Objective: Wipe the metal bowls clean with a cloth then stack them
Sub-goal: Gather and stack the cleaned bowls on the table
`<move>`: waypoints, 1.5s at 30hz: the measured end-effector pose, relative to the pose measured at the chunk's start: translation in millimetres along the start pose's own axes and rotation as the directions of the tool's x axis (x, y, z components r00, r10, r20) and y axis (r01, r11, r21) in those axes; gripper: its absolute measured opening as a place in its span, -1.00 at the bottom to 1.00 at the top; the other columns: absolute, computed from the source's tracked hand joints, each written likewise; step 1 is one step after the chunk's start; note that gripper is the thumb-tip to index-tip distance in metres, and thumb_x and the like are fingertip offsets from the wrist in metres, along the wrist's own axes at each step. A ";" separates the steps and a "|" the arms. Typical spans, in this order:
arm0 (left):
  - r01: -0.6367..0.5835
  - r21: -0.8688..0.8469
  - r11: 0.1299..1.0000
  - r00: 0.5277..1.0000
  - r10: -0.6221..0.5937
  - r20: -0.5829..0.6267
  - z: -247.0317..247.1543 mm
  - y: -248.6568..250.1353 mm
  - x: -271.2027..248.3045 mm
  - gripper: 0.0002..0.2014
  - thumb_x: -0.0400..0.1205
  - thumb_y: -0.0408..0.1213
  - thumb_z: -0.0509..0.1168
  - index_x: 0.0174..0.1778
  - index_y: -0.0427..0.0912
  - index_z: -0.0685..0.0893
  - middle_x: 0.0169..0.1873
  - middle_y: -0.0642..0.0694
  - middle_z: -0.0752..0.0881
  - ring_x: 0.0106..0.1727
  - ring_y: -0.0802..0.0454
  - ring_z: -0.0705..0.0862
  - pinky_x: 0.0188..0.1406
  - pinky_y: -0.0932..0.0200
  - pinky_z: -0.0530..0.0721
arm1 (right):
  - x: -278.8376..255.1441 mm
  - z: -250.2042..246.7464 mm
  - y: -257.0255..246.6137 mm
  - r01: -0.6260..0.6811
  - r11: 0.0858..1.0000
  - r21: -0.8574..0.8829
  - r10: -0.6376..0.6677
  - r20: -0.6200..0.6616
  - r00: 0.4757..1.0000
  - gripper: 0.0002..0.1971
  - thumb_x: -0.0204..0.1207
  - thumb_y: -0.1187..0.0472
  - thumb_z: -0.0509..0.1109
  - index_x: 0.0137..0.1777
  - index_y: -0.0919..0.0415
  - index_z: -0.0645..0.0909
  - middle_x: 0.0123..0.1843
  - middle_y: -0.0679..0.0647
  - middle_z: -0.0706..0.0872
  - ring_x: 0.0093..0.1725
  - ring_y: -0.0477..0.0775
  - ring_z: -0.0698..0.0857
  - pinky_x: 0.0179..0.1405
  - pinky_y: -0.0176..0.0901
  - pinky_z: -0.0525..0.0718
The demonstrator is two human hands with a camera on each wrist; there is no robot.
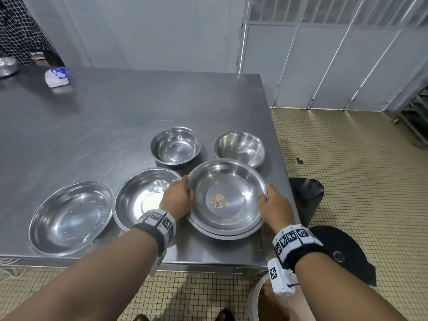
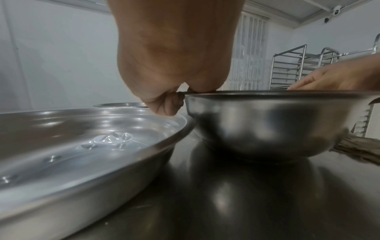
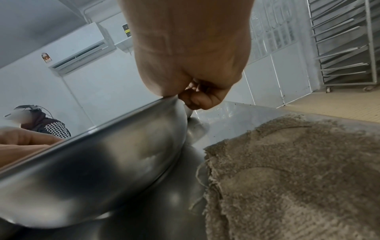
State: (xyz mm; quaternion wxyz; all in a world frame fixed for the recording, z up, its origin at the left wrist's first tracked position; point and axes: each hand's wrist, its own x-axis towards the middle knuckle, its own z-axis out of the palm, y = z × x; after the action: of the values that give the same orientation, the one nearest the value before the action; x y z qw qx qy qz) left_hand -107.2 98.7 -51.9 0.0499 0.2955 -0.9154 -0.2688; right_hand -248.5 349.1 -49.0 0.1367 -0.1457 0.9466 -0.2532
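Observation:
A wide metal bowl with a round sticker (image 1: 227,195) sits near the table's front right corner, on top of a second bowl whose rim (image 1: 222,236) shows below it. My left hand (image 1: 178,198) grips its left rim, thumb over the edge (image 2: 170,104). My right hand (image 1: 273,205) grips the right rim, fingers curled under it (image 3: 195,97). The bowl's outer wall (image 2: 267,126) fills the wrist views (image 3: 92,170). A grey-brown cloth (image 3: 298,178) lies on the table to the bowl's right. Two small bowls (image 1: 176,147) (image 1: 239,148) stand behind; a large bowl (image 1: 143,200) and a shallow dish (image 1: 69,216) lie left.
The steel table's right edge (image 1: 278,147) runs close to my right hand. Below it stand a black bin (image 1: 305,198) and a bucket of brown stuff (image 1: 271,302). A white and blue crumpled thing (image 1: 56,76) and another person (image 1: 20,31) are far back left. Tray racks (image 3: 345,40) stand at right.

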 end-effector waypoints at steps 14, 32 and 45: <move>0.176 -0.004 0.984 0.972 -0.175 -0.156 -78.6 -91.9 -30.6 -0.57 0.72 0.02 0.24 0.45 -0.03 0.73 0.16 -0.14 0.82 0.20 -0.18 0.76 0.24 -0.01 0.68 | -21.9 37.6 -178.6 0.405 0.912 0.073 -0.402 -0.050 0.914 -0.74 0.73 -0.03 0.27 0.21 0.07 0.69 0.19 -0.01 0.69 0.16 0.02 0.64 0.26 0.01 0.66; 0.608 0.068 0.791 0.794 -0.607 -0.039 -175.5 -301.0 -82.0 -0.48 0.70 -0.28 0.33 0.61 -0.04 0.45 0.56 -0.27 0.36 0.39 -0.40 0.58 0.40 -0.31 0.65 | -96.3 203.7 -318.6 0.364 0.931 -0.008 -0.325 0.435 0.840 -0.70 0.60 -0.10 0.46 0.12 0.06 0.51 -0.05 -0.02 0.69 -0.01 0.11 0.67 -0.05 -0.07 0.56; 0.517 0.050 0.855 0.855 -0.513 -0.073 -213.9 -382.8 -68.5 -0.48 0.79 -0.38 0.15 0.67 0.11 0.45 0.18 -0.21 0.45 0.07 -0.39 0.68 0.17 -0.14 0.70 | -112.3 245.2 -385.6 0.361 0.931 0.062 -0.356 0.376 0.855 -0.65 0.68 -0.01 0.41 0.37 0.14 0.54 0.13 0.09 0.73 0.13 0.13 0.69 0.03 -0.14 0.50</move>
State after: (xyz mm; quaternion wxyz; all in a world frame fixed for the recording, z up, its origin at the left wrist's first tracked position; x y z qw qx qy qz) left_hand 199.3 -222.0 -65.0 -0.0076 0.5386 -0.8098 -0.2325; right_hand 16.0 -39.7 -32.6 0.2675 -0.3664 0.8594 -0.2359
